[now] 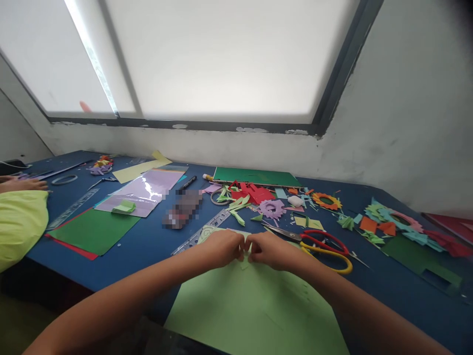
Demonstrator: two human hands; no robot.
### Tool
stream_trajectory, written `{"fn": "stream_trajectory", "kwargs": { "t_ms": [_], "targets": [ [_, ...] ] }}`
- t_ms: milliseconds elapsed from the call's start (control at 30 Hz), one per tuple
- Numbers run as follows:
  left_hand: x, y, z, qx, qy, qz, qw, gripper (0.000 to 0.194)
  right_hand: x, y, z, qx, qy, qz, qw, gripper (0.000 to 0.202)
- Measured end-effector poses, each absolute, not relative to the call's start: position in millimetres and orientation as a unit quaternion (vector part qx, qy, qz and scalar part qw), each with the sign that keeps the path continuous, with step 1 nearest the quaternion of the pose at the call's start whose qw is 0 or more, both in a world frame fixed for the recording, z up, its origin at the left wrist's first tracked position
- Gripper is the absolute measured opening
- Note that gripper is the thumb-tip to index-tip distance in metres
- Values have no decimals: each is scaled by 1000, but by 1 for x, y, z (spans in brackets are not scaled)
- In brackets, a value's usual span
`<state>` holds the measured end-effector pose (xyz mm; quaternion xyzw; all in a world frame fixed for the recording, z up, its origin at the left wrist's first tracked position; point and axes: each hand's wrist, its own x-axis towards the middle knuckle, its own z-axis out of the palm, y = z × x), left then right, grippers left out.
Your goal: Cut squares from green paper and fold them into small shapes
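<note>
A large light green sheet (258, 310) lies at the near edge of the table, below both forearms. Over its far part my left hand (227, 248) and my right hand (266, 250) meet, fingertips nearly touching. Both hands have their fingers pinched together at a small light green piece of paper (244, 265); how each grips it is hard to make out. Right of my right hand lie scissors with red handles and scissors with yellow handles (345, 269). A clear ruler (203, 230) sits beyond my left hand.
Paper scraps, a purple ring (272, 209) and an orange ring (326, 200) lie across the back and right. Green sheets (96, 229) and a purple sheet (142, 192) are on the left. Another person's hand and yellow-green sleeve (22, 222) are at far left.
</note>
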<state>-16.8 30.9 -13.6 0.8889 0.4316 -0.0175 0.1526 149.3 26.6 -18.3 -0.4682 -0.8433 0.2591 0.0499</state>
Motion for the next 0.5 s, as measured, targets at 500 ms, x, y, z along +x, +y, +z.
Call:
{"fn": "stream_trajectory", "kwargs": {
  "t_ms": [500],
  "targets": [
    [-32,39,-12,754,276,158,575,25,180,14,-3,-375,-820,389,189,11]
  ]
}}
